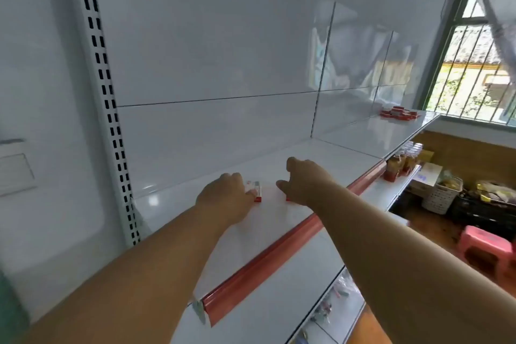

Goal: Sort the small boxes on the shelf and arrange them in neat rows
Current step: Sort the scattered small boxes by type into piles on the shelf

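Red shelf edge strip (279, 254) nearest; my left hand (226, 198) grips a small box (255, 190); right hand (304, 181) covers another, grip unclear; bare shelf (321, 156) beyond.

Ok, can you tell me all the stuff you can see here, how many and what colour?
small box: one clearly seen, red and white, on the shelf under the left hand's fingers; a red corner of another peeks out under the right hand
pile of small boxes: several, red and white, far end of the shelf
shelf: one, white with a red front strip
clear divider: one, standing across the shelf
bottles: several, brownish, lower shelf on the right
basket: one, white, on the floor
stool: one, pink, on the floor
window: one, green frame with bars
left hand: touching the small box
right hand: over the second box
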Demonstrator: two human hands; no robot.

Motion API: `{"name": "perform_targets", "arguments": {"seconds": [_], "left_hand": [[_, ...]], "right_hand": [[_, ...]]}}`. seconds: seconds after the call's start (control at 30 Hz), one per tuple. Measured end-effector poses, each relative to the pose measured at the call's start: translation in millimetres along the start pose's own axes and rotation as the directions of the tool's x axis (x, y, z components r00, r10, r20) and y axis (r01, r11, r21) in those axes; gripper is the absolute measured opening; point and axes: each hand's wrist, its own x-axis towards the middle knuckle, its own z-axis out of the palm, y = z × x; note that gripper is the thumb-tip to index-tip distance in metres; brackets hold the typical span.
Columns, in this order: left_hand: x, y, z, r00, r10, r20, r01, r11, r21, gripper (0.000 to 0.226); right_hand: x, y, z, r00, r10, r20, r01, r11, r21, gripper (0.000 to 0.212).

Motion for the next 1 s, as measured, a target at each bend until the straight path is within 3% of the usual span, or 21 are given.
{"name": "perform_targets", "arguments": {"seconds": [0.07,0.17,0.27,0.33,0.4,0.5,0.63,0.8,0.93,1.0], "left_hand": [[10,6,5,0.997,-0.079,0.016,0.078,0.995,0.068,0.063],[20,16,10,0.99,-0.144,0.012,0.142,0.985,0.103,0.076],[25,23,13,0.986,-0.167,0.006,0.165,0.977,0.133,0.067],[25,26,12,0.984,-0.177,-0.003,0.176,0.977,0.118,0.058],[23,29,11,0.987,-0.159,-0.023,0.159,0.987,0.017,0.054],[20,35,3,0.99,-0.096,-0.105,0.062,0.955,-0.289,0.044],[21,62,-8,0.977,-0.07,-0.202,-0.068,0.794,-0.605,0.041],[25,125,-15,0.981,-0.107,-0.163,-0.095,0.464,-0.881,0.038],[40,191,-7,1.0,-0.028,0.004,0.011,0.257,-0.966,0.027],[56,229,4,0.998,0.017,0.064,0.059,0.215,-0.975,0.027]], "right_hand": [[7,2,12,0.996,0.076,0.053,-0.073,0.996,-0.052,0.053],[15,5,26,0.981,0.164,0.1,-0.16,0.986,-0.048,0.043],[26,8,26,0.983,0.16,0.088,-0.16,0.987,-0.009,0.038],[29,13,22,0.977,0.197,0.087,-0.208,0.968,0.143,0.04],[26,16,12,0.968,0.244,0.057,-0.249,0.914,0.321,0.042],[18,19,-12,0.96,0.267,-0.08,-0.199,0.858,0.474,0.036],[7,23,-51,0.918,0.312,-0.246,-0.037,0.683,0.729,0.043],[-6,62,-90,0.923,0.309,-0.229,0.112,0.354,0.929,0.037],[-6,132,-110,0.919,0.316,-0.236,0.152,0.268,0.951,0.026],[-2,173,-117,0.917,0.321,-0.238,0.149,0.277,0.949,0.024]]}}
